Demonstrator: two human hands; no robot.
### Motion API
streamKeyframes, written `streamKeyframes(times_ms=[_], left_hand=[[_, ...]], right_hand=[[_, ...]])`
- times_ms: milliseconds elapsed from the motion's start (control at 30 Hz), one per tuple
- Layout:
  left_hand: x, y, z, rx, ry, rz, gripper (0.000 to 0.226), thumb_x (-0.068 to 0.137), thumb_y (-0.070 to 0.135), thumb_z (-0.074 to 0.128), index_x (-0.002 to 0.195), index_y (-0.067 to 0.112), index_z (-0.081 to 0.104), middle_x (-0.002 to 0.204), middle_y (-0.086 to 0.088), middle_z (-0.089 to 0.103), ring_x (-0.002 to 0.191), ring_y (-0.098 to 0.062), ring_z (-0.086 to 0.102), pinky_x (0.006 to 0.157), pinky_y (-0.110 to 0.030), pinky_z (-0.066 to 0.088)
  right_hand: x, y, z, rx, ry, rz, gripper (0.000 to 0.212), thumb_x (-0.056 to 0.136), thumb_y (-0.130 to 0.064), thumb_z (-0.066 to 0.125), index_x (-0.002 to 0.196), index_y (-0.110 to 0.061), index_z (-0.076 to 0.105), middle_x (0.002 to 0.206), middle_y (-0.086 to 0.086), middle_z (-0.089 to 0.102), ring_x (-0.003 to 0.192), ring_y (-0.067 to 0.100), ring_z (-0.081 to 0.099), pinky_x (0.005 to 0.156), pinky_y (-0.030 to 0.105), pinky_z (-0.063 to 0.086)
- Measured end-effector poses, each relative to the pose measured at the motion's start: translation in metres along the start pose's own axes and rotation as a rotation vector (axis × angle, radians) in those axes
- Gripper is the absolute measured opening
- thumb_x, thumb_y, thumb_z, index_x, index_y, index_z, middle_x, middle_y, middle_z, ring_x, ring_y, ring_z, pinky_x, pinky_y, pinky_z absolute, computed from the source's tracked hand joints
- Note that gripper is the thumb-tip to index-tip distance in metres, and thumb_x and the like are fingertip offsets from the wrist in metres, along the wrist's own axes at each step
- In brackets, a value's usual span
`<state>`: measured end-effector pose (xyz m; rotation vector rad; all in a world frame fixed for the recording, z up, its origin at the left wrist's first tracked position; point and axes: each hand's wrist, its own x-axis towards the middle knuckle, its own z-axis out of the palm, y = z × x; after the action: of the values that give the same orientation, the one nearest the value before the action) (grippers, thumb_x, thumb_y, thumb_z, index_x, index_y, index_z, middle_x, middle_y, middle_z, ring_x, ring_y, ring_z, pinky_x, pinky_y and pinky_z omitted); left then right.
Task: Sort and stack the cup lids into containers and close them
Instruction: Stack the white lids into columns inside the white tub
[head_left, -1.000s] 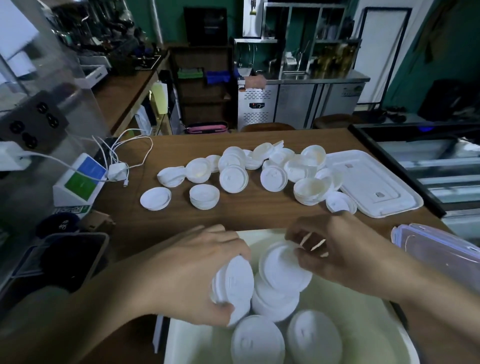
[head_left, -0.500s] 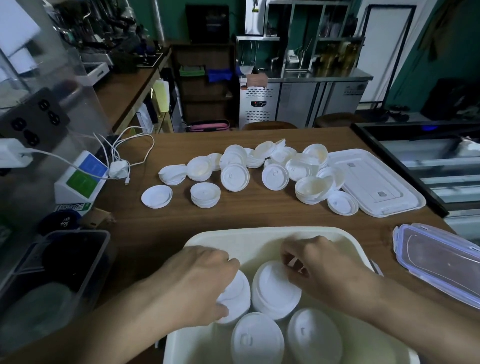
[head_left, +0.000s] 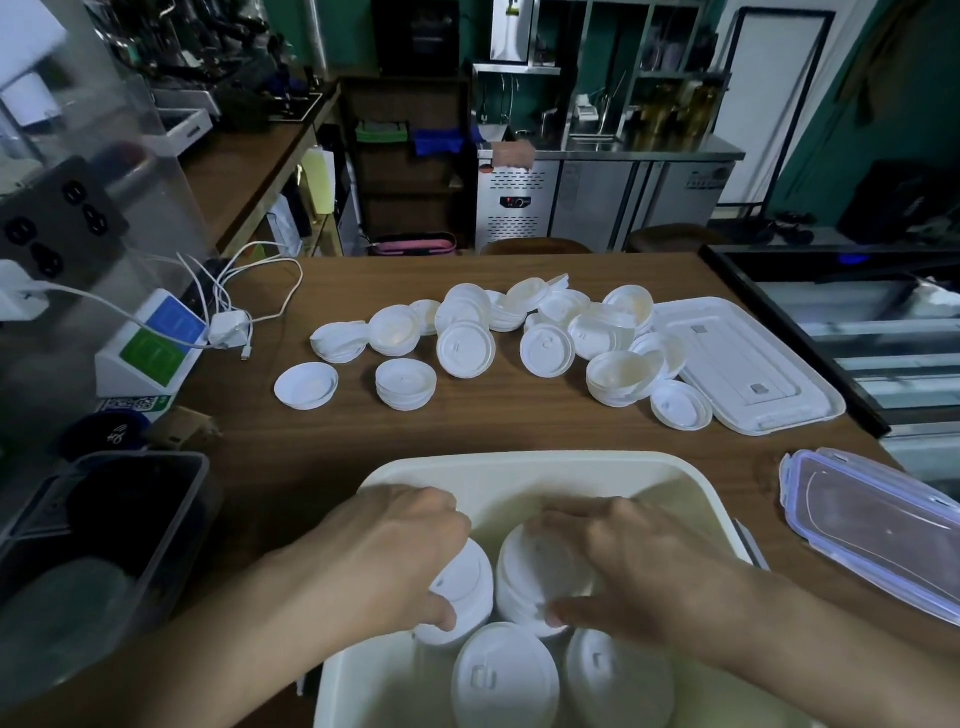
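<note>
Fingers of left hand (head_left: 384, 551) curled round left stack (head_left: 465, 584), right hand (head_left: 644, 569) gripping right stack (head_left: 535, 569) (adjacent); far bin (head_left: 519, 458) rim well apart

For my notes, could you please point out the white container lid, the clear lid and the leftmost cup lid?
white container lid (head_left: 737, 358), head view, centre.
clear lid (head_left: 878, 525), head view, transparent centre.
leftmost cup lid (head_left: 306, 385), head view, middle.

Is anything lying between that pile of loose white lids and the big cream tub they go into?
Nothing visible. Only bare brown wooden table lies between the loose white plastic cup lids and the far rim of the cream plastic tub. The left hand and right hand each grip a lid stack inside it.
</note>
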<state>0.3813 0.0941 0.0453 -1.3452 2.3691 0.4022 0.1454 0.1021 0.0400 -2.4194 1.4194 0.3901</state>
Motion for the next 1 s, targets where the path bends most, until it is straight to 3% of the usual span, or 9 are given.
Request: streamKeyframes(times_ms=[133, 300, 467, 667, 767, 867, 1000], left_hand=[[0.004, 0.003, -0.002, 0.001, -0.031, -0.013, 0.040, 0.088, 0.054, 0.075, 0.091, 0.023, 0.050, 0.090, 0.008, 0.041, 0.087, -0.019, 0.050, 0.063, -0.034, 0.034], [0.010, 0.000, -0.001, -0.024, -0.038, 0.006, 0.041, 0.085, 0.052, 0.080, 0.095, 0.019, 0.058, 0.093, 0.007, 0.047, 0.093, -0.021, 0.057, 0.071, -0.035, 0.052], [0.013, 0.000, -0.001, -0.025, -0.058, -0.014, 0.041, 0.084, 0.049, 0.082, 0.098, 0.018, 0.060, 0.099, 0.004, 0.050, 0.095, -0.024, 0.059, 0.068, -0.036, 0.052], [0.012, 0.006, -0.005, 0.008, -0.080, -0.031, 0.039, 0.086, 0.047, 0.081, 0.098, 0.018, 0.059, 0.104, 0.000, 0.054, 0.095, -0.024, 0.060, 0.052, -0.030, 0.032], [0.009, 0.006, -0.004, 0.009, -0.051, -0.011, 0.039, 0.086, 0.049, 0.080, 0.098, 0.017, 0.061, 0.102, 0.001, 0.054, 0.093, -0.024, 0.059, 0.061, -0.032, 0.038], [0.004, 0.006, -0.003, 0.031, -0.013, -0.002, 0.040, 0.087, 0.053, 0.076, 0.096, 0.018, 0.059, 0.102, 0.001, 0.055, 0.088, -0.021, 0.053, 0.065, -0.033, 0.040], [-0.004, 0.007, -0.006, 0.032, 0.019, 0.001, 0.042, 0.089, 0.055, 0.073, 0.086, 0.023, 0.046, 0.090, 0.007, 0.044, 0.077, -0.015, 0.042, 0.062, -0.033, 0.035]], right_hand=[[0.007, 0.002, 0.004, -0.014, -0.053, 0.026, 0.065, 0.085, -0.060, 0.072, 0.137, -0.029, 0.046, 0.131, -0.007, 0.058, 0.118, 0.024, 0.060, 0.091, 0.037, 0.051], [0.011, -0.001, 0.004, -0.008, -0.092, 0.041, 0.066, 0.086, -0.055, 0.074, 0.137, -0.023, 0.048, 0.131, -0.006, 0.054, 0.113, 0.024, 0.061, 0.081, 0.032, 0.046], [0.012, 0.000, 0.006, 0.012, -0.092, 0.052, 0.067, 0.082, -0.055, 0.078, 0.134, -0.023, 0.049, 0.129, -0.008, 0.053, 0.110, 0.023, 0.062, 0.083, 0.032, 0.048], [0.012, -0.004, 0.006, -0.054, -0.096, 0.049, 0.072, 0.081, -0.057, 0.076, 0.134, -0.020, 0.045, 0.128, 0.000, 0.059, 0.108, 0.030, 0.064, 0.084, 0.037, 0.052], [0.010, -0.002, 0.005, -0.077, -0.076, 0.061, 0.074, 0.080, -0.064, 0.073, 0.134, -0.025, 0.044, 0.127, 0.000, 0.063, 0.108, 0.029, 0.065, 0.084, 0.039, 0.054], [0.003, -0.003, 0.000, -0.148, -0.014, 0.067, 0.079, 0.079, -0.074, 0.066, 0.140, -0.029, 0.041, 0.138, -0.009, 0.056, 0.119, 0.023, 0.061, 0.088, 0.034, 0.049], [-0.005, -0.005, -0.012, -0.160, 0.077, 0.093, 0.089, 0.077, -0.083, 0.059, 0.148, -0.034, 0.036, 0.150, -0.015, 0.048, 0.131, 0.017, 0.054, 0.098, 0.033, 0.045]])
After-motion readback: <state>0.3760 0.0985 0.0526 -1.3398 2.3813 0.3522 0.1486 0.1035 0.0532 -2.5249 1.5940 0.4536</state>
